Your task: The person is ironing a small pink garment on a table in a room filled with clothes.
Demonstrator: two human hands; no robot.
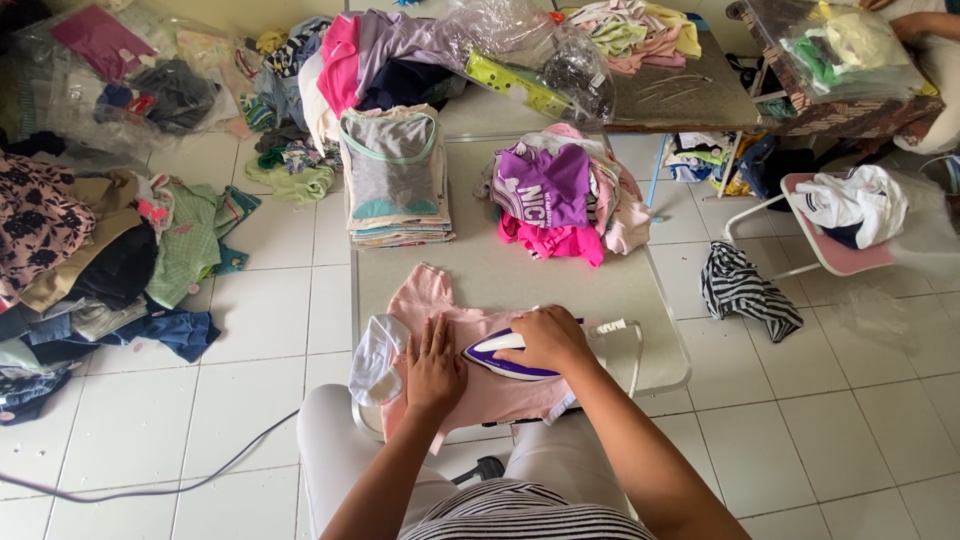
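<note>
The right hand point(548, 338) is clenched around the handle of a purple-and-white steam iron point(505, 358), which rests on a pale pink cotton garment point(450, 330) spread on the low grey desk point(520, 270). The left hand point(434, 365) lies released and flat, pinning the cloth. Pressing looks to be mid-way; the next stroke calls for keeping the fabric taut, probably working toward the sleeve.

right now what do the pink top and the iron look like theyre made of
Pink top: soft matte knit, probably cotton; it lies limp with slight creases under the left hand. Iron: glossy purple-and-white shell, likely plastic, gripped by the right hand.
</note>
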